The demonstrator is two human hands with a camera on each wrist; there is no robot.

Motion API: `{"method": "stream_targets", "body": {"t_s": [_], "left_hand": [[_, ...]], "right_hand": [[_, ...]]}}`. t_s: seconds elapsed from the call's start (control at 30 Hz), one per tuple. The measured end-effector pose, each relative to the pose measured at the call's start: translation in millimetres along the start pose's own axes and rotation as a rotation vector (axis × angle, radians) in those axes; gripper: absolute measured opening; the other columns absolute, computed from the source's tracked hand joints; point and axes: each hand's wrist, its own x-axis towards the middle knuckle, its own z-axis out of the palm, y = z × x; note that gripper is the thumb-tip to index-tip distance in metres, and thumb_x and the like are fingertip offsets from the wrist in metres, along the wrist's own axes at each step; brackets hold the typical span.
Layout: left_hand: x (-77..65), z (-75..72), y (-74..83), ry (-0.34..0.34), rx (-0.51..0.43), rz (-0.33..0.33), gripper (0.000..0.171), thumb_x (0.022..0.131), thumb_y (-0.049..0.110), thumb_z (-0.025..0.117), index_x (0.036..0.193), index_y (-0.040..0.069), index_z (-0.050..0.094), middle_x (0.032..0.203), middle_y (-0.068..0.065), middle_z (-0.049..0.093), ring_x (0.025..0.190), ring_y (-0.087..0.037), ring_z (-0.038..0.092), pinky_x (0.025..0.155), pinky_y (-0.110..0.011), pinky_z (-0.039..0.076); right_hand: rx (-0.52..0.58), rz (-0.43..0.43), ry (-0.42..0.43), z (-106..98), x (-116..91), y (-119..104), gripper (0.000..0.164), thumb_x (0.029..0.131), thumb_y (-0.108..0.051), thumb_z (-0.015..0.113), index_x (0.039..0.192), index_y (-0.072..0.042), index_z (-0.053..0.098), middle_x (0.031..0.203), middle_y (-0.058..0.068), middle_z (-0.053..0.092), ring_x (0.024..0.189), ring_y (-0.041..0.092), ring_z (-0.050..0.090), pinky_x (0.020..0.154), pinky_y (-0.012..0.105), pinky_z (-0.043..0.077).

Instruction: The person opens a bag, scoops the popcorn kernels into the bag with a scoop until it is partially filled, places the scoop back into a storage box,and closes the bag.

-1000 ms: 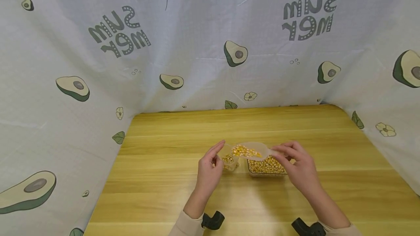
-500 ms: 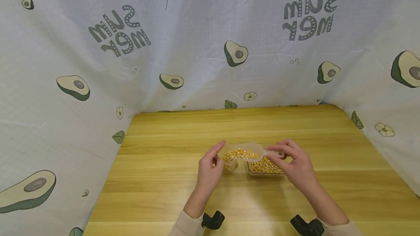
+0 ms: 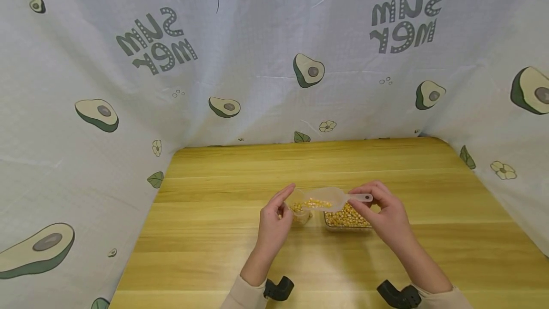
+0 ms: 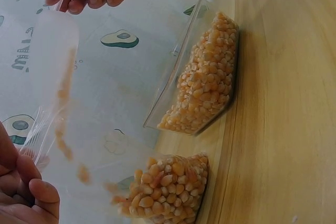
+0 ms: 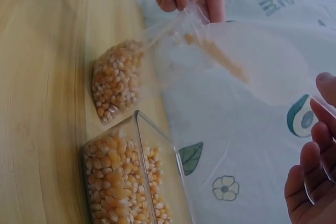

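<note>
- Translucent white plastic forms the scoop [image 3: 329, 196], held raised above the tabletop [image 3: 206, 252] with its front end at the mouth of the bag [image 5: 170, 59].
- Right hand [image 3: 389, 214]: grasping. Thumb and fingers pinch the scoop by its handle; the end of the handle, with a hole through it, projects past the fingertips.
- Left hand [image 3: 274, 221]: grasping. Curled fingers and thumb pinch the upper edge of the bag.
- Bag: clear, flexible film. Its filled base rests on the tabletop; its upper part is drawn up to the left hand.
- Scoop load: a narrow band of yellow corn kernels [image 3: 319, 203] lies along the scoop. Some kernels, blurred, drop from the scoop inside the bag.
- Bag contents: kernels are heaped in the bottom of the bag.
- Container [image 3: 348, 229]: clear, rigid and rectangular, standing on the tabletop just to the right of the bag. Kernels lie inside, below the rim.
- Wrists: each carries a black mount [image 3: 279, 289] beside a beige sleeve [image 3: 246, 294].
- Surround: pale cloth [image 3: 257, 37] hangs behind and at both sides, printed with avocados, flowers, leaves and mirrored lettering.
</note>
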Motion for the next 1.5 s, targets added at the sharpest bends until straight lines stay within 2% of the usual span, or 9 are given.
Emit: {"method": "stream_targets", "body": {"t_s": [0.17, 0.37, 0.57, 0.87, 1.13, 1.27, 1.5], "left_hand": [[-0.2, 0.1, -0.4, 0.002, 0.001, 0.004, 0.055, 0.091, -0.010, 0.044, 0.137, 0.014, 0.063, 0.144, -0.011, 0.058, 0.070, -0.005, 0.041, 0.062, -0.015, 0.039], [-0.1, 0.1, 0.5, 0.008, 0.003, -0.006, 0.056, 0.091, -0.010, 0.045, 0.137, 0.017, 0.063, 0.144, -0.005, 0.059, 0.069, -0.005, 0.039, 0.062, -0.015, 0.038], [-0.3, 0.1, 1.2, 0.005, -0.007, -0.027, 0.057, 0.091, -0.009, 0.045, 0.137, 0.020, 0.063, 0.144, -0.002, 0.058, 0.069, -0.005, 0.039, 0.063, -0.016, 0.038], [-1.1, 0.0, 1.0, 0.007, -0.033, -0.028, 0.053, 0.094, -0.006, 0.045, 0.137, 0.019, 0.063, 0.145, -0.008, 0.057, 0.069, -0.005, 0.041, 0.061, -0.015, 0.037], [-1.5, -0.1, 0.2, 0.007, -0.050, -0.028, 0.051, 0.094, -0.007, 0.045, 0.136, 0.016, 0.064, 0.145, -0.013, 0.056, 0.060, -0.002, 0.035, 0.051, -0.014, 0.032], [-1.6, -0.1, 1.1, 0.009, -0.048, -0.031, 0.052, 0.094, -0.007, 0.045, 0.136, 0.017, 0.064, 0.145, -0.011, 0.057, 0.060, -0.002, 0.034, 0.052, -0.014, 0.032], [-2.1, -0.4, 0.6, 0.011, -0.043, -0.041, 0.053, 0.093, -0.009, 0.045, 0.136, 0.017, 0.064, 0.145, -0.008, 0.057, 0.064, -0.004, 0.037, 0.055, -0.014, 0.034]], "right_hand": [[0.026, -0.009, 0.002, 0, 0, 0, 0.018, 0.086, 0.005, 0.072, 0.099, -0.007, 0.074, 0.097, -0.010, 0.059, 0.080, 0.002, 0.054, 0.071, 0.012, 0.048], [0.042, -0.017, 0.019, 0, 1, 0, 0.019, 0.084, 0.008, 0.072, 0.099, -0.005, 0.074, 0.097, -0.010, 0.060, 0.080, 0.002, 0.055, 0.071, 0.012, 0.048], [0.014, -0.010, 0.004, -1, 1, 4, 0.015, 0.086, 0.005, 0.072, 0.098, -0.005, 0.073, 0.096, -0.011, 0.059, 0.080, 0.002, 0.055, 0.071, 0.012, 0.048], [0.009, -0.010, 0.001, -2, -1, 5, 0.016, 0.085, 0.004, 0.073, 0.097, -0.006, 0.074, 0.095, -0.010, 0.060, 0.080, 0.002, 0.054, 0.071, 0.012, 0.047], [-0.037, 0.007, 0.013, -4, -7, 8, 0.016, 0.084, 0.003, 0.074, 0.095, -0.009, 0.075, 0.091, -0.011, 0.059, 0.078, 0.002, 0.052, 0.070, 0.012, 0.045], [-0.060, 0.018, 0.014, -4, -10, 11, 0.017, 0.083, 0.002, 0.075, 0.094, -0.011, 0.075, 0.090, -0.012, 0.060, 0.077, 0.002, 0.052, 0.069, 0.012, 0.045], [-0.102, -0.011, 0.023, -4, -13, 15, 0.021, 0.080, 0.003, 0.078, 0.093, -0.013, 0.075, 0.089, -0.011, 0.063, 0.076, 0.000, 0.052, 0.068, 0.011, 0.044]]}}
